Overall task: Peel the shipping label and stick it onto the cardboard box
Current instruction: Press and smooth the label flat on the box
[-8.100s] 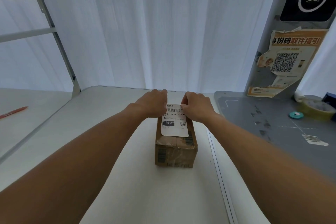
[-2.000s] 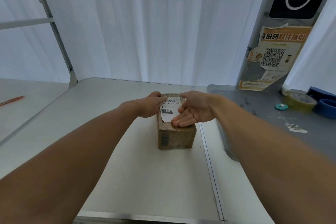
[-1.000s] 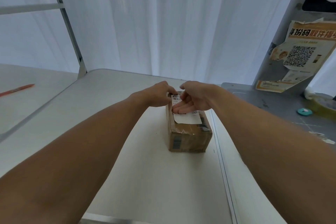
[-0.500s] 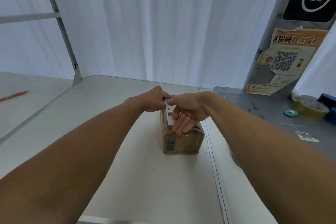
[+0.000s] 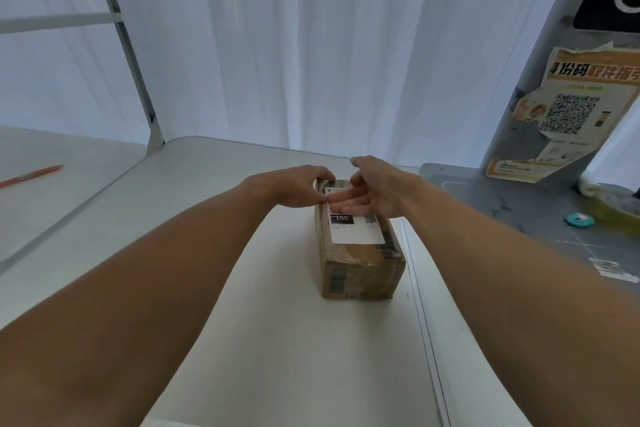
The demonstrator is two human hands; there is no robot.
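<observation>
A small brown cardboard box stands on the white table, a little right of centre. A white shipping label with a black "150" block lies flat on the box's top. My left hand grips the box's far left corner, thumb at the label's edge. My right hand lies flat across the far half of the label, fingers stretched out and pressing down. The label's far part is hidden under my fingers.
A grey worktop adjoins the table on the right, with a tape roll and a small teal disc. A QR poster hangs on a post. A red pen lies far left. White curtains close the back.
My right hand has slid from the near part of the label back to its far half, fingers now pointing left. The label's near half is uncovered and lies flat. Left hand still holds the box.
</observation>
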